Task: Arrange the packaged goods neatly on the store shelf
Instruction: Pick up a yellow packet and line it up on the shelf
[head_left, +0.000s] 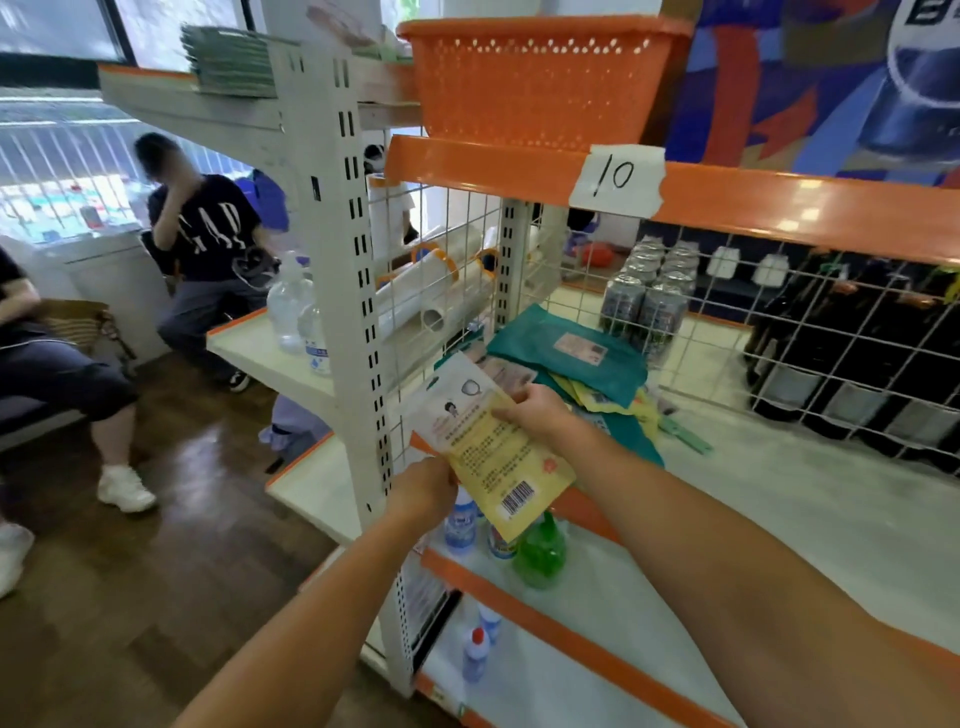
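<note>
Both hands hold one flat yellow packet (488, 447) just below the middle of the frame: the left hand (423, 491) pinches its lower left edge, while the right hand (535, 413) grips its upper right edge with the fingers curled over the top. The packet is tilted, its upper end white and printed with a small face-mask drawing and a cartoon figure, its yellow body covered with lines of small print too fine to read, and a barcode near its lower end. It is held in front of the shelf (831, 488), at the shelf's left front corner. Just behind the right hand, a loose pile of teal packets (582, 358) and yellow ones lies on that shelf, the topmost teal one bearing a pale label that cannot be read. A green strip (685, 439) lies on the shelf to the right of the pile. Behind a white wire grid (779, 332), right of centre, stand shrink-wrapped cans (644, 301). Below the packet, on the lower shelf, are white bottles with blue labels (461, 525) and a green spray bottle (540, 551). Above, a paper tag (615, 179) on the orange shelf edge reads "10", under an orange perforated basket (540, 78). At the left of the frame sits a person in a dark T-shirt (208, 223) lettered "GAP".
</note>
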